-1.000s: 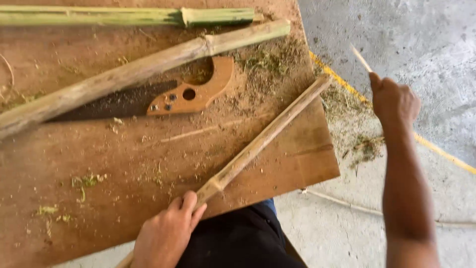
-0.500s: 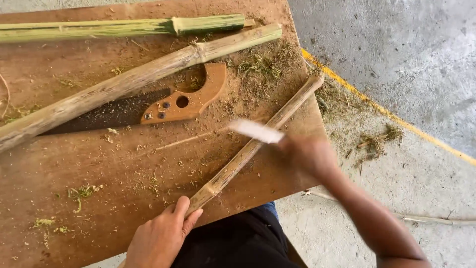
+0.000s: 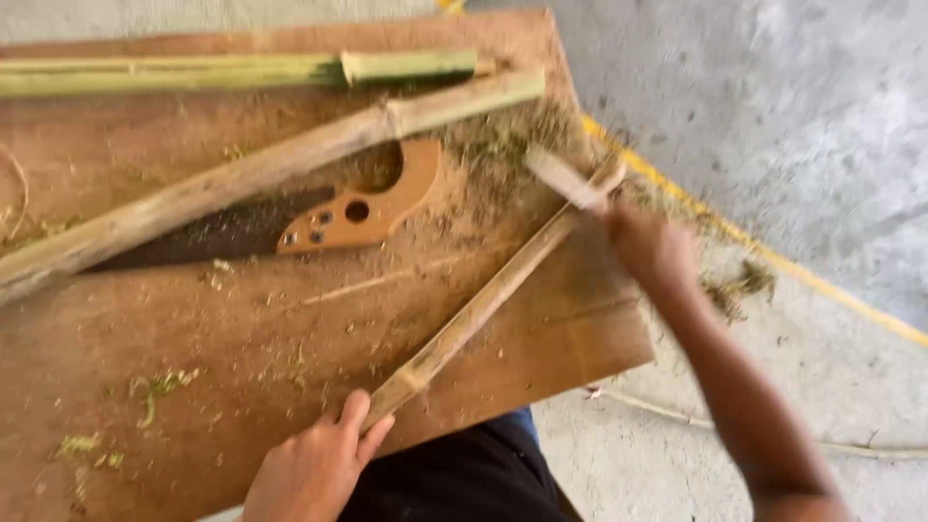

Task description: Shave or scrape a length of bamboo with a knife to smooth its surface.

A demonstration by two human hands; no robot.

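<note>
A thin bamboo stick (image 3: 483, 304) lies slantwise across a wooden board (image 3: 242, 387). My left hand (image 3: 314, 469) grips its near end at the board's front edge. At the stick's far end, my right hand (image 3: 650, 246) is closed on the handle of a knife whose pale blade (image 3: 563, 179) rests against the stick's tip. The blade is blurred with motion.
A handsaw with a wooden handle (image 3: 362, 208) lies on the board under a thick bamboo pole (image 3: 261, 174). A green bamboo pole (image 3: 242, 70) lies along the far edge. Shavings litter the board. A yellow line (image 3: 773, 256) crosses the concrete floor to the right.
My right hand swung down from high on the right, with the knife in it, to the stick's far end. My left hand stayed on the near end.
</note>
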